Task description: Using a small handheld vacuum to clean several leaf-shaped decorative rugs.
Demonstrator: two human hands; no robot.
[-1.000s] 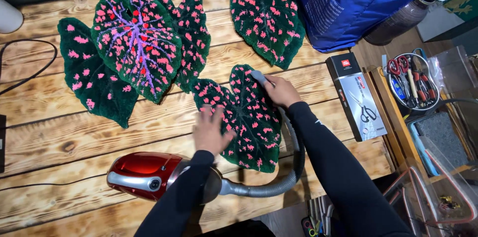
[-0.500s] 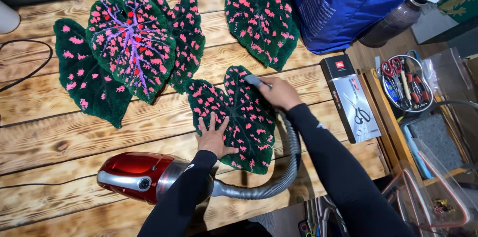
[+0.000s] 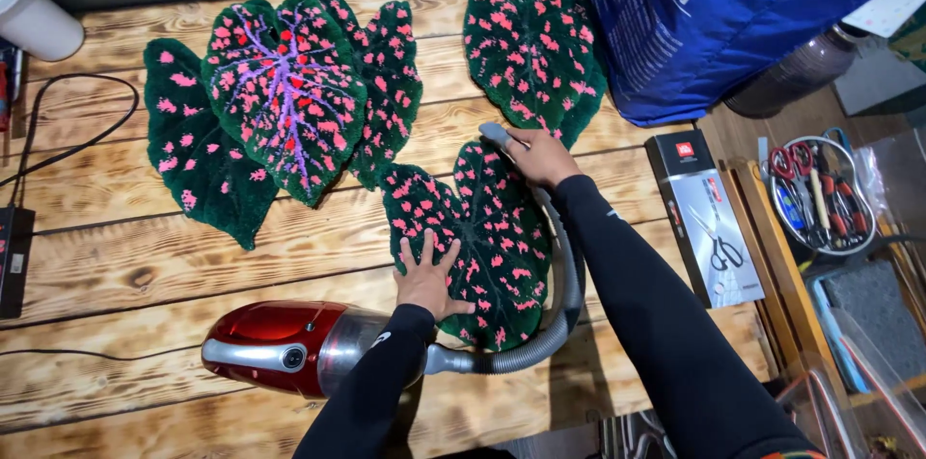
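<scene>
A leaf-shaped rug (image 3: 482, 237) — dark green with pink spots — lies flat on the wooden table (image 3: 145, 256), near its front edge. The left hand (image 3: 429, 276) is laid on the rug's lower left part, palm down and fingers spread wide; nothing is gripped by it. The right hand (image 3: 542, 156) is closed around a grey nozzle (image 3: 497, 135), whose tip is set at the rug's top edge. From the nozzle a grey hose (image 3: 564, 295) is led down the rug's right side and curved back to a red vacuum (image 3: 285, 346), which rests on the table just beside the left forearm.

Further back, three more leaf rugs are overlapped in a cluster (image 3: 280, 102); the middle one is marked with purple veins. A fifth leaf (image 3: 535, 49) lies apart, just beyond the nozzle. A blue bag (image 3: 714, 25) stands at the table's far right corner, and a long box (image 3: 709, 218) with a scissors picture lies near the right edge. Off the table to the right, a round tray of tools (image 3: 820, 194) can be seen. A black cable (image 3: 68, 146) is looped at the left.
</scene>
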